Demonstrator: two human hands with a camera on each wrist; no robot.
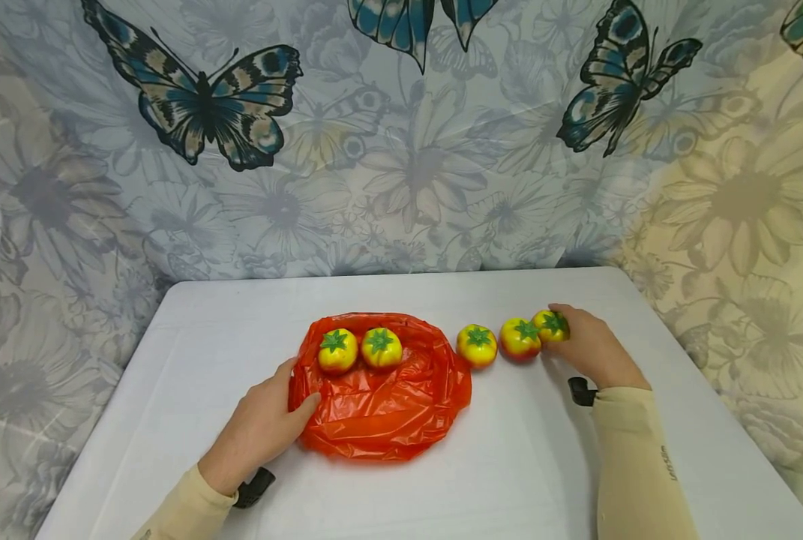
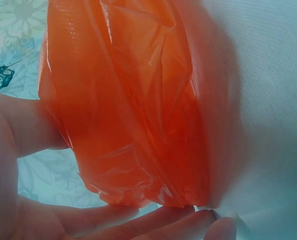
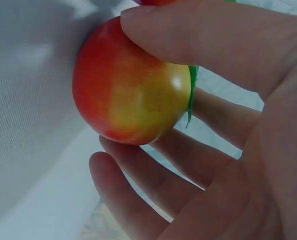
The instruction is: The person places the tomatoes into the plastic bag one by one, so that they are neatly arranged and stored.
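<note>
One hand on the bag, one hand on a tomato

The left hand (image 1: 262,420) pinches the left edge of a red bag (image 1: 388,416), with its thumb at the rim. The bag sits on the white table (image 1: 509,472), with its round mouth open. Only the head view shows what is inside: two tomatoes (image 1: 338,351) (image 1: 382,348), side by side near the far rim. The left wrist view shows the bag's outer wall — thin, shiny plastic full of creases — and fingers (image 2: 158,222) along its edge.

The right hand (image 1: 593,345) grips the last tomato (image 1: 553,325) on the right, with its fingers curled around it. From above, this tomato looks mostly yellow with a green star-shaped leaf. The right wrist view shows its smooth, round side — red at the bottom, yellow near the leaf. Two more tomatoes (image 1: 477,346) (image 1: 519,340) stand on the table between it and the bag.
</note>
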